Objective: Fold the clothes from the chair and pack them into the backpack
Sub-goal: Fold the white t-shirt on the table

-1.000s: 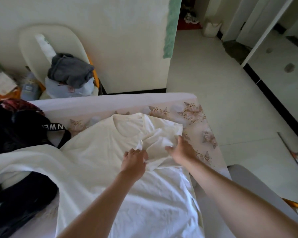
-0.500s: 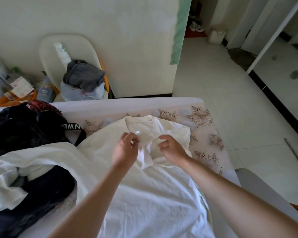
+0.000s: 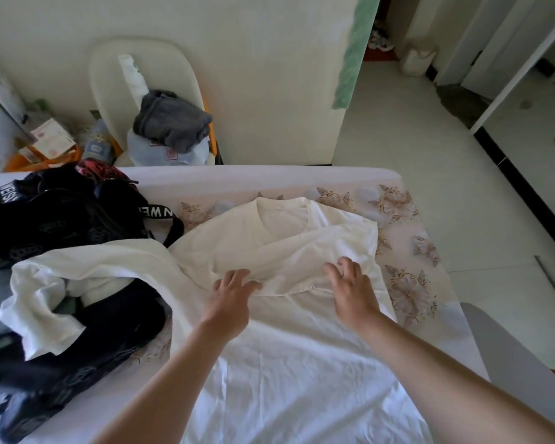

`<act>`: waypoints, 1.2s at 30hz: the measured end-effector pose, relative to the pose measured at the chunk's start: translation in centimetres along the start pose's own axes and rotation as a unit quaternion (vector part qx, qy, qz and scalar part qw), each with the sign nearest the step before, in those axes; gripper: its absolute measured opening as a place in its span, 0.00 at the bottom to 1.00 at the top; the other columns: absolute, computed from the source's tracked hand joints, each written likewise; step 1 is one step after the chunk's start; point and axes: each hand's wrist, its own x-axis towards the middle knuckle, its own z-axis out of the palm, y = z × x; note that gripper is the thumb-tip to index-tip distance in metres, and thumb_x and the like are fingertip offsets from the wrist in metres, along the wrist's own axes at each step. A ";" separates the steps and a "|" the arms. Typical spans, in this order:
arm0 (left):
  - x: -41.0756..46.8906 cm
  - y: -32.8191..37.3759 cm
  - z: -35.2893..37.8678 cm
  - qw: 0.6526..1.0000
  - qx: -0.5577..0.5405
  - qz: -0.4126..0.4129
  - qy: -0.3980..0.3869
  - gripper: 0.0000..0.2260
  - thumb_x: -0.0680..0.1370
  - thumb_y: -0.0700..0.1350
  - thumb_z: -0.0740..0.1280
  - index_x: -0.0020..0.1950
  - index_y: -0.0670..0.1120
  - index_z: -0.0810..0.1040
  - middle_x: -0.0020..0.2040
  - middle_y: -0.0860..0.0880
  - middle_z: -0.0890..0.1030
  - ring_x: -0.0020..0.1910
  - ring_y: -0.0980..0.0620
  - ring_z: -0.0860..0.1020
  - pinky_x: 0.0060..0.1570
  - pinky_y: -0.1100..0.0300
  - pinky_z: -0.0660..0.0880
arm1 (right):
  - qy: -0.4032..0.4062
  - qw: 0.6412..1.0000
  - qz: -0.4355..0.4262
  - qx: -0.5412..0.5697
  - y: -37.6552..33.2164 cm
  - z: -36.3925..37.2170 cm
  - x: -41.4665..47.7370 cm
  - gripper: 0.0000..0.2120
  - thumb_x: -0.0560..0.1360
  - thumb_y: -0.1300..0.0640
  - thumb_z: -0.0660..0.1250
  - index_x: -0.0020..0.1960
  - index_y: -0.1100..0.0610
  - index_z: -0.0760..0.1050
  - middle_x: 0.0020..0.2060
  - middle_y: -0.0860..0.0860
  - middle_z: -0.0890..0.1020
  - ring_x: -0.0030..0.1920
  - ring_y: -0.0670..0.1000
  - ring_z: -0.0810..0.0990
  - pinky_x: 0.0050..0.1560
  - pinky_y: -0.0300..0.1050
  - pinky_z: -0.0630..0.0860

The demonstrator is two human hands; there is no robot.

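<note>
A white T-shirt (image 3: 269, 347) lies flat on the bed, its collar toward the far edge and its right sleeve folded in over the chest. My left hand (image 3: 231, 296) rests with spread fingers on the folded sleeve's lower edge. Just right of it, my right hand (image 3: 350, 283) hovers or touches the sleeve with loosely spread fingers. Neither holds cloth. A black backpack (image 3: 55, 219) with a lettered strap sits at the bed's left. Behind the bed a cream chair (image 3: 148, 68) carries a grey garment (image 3: 170, 123) on a pale blue one (image 3: 141, 152).
Another white garment (image 3: 77, 277) and dark clothing (image 3: 87, 354) lie at the left of the bed. The flowered bed sheet (image 3: 407, 277) shows at the right. Boxes and bags (image 3: 45, 142) crowd the floor left of the chair. Tiled floor (image 3: 430, 155) runs right of the bed.
Both hands pinched the right sleeve and folded it in over the chest. They have since let go and spread apart along its lower edge.
</note>
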 end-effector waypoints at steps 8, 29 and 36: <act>1.7 -0.1 2.3 0.994 0.076 -0.024 0.070 0.24 0.63 0.31 0.63 0.55 0.49 0.79 0.44 0.48 0.78 0.43 0.42 0.77 0.52 0.48 0.74 | 0.034 0.997 -0.021 -0.060 3.4 -0.4 0.9 0.20 0.53 0.75 0.74 0.36 0.57 0.73 0.35 0.54 0.73 0.32 0.57 0.75 0.26 0.44 0.63; 4.1 -1.9 -0.4 0.994 0.063 -0.079 -0.031 0.16 0.80 0.44 0.60 0.67 0.50 0.71 0.63 0.48 0.71 0.64 0.45 0.69 0.61 0.52 0.69 | -0.074 0.993 -0.067 -0.069 2.9 -3.8 7.3 0.19 0.74 0.67 0.61 0.62 0.52 0.73 0.67 0.53 0.70 0.49 0.57 0.82 0.37 0.47 0.71; 6.2 -2.7 0.7 0.984 0.139 -0.106 -0.023 0.10 0.80 0.44 0.57 0.60 0.46 0.71 0.58 0.46 0.75 0.59 0.45 0.72 0.59 0.52 0.67 | -0.126 0.974 -0.024 -0.186 5.9 -5.5 11.0 0.22 0.77 0.61 0.61 0.70 0.55 0.65 0.60 0.54 0.75 0.57 0.58 0.81 0.49 0.48 0.76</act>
